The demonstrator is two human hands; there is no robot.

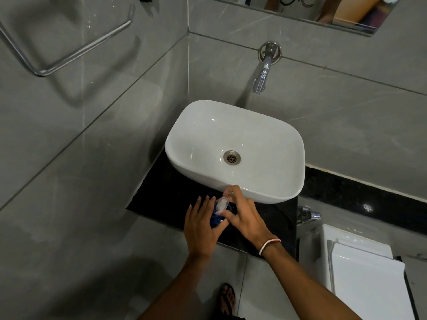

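A small blue bottle point(216, 221) with a clear pump head point(223, 203) stands on the black counter point(166, 195), just in front of the white basin point(298, 144). My right hand point(247, 218) reaches over it from the right, fingers curled over the pump head and thumb against the bottle's side. My left hand point(201, 229) lies beside the bottle on its left, fingers straight and together, palm turned toward it. Both hands hide most of the bottle.
A chrome tap point(262, 72) juts from the grey tiled wall above the basin. A chrome towel bar point(76, 49) hangs on the left wall. A white toilet cistern point(360, 273) and a chrome valve point(309, 214) sit at the right. My sandalled foot point(227, 296) is on the floor.
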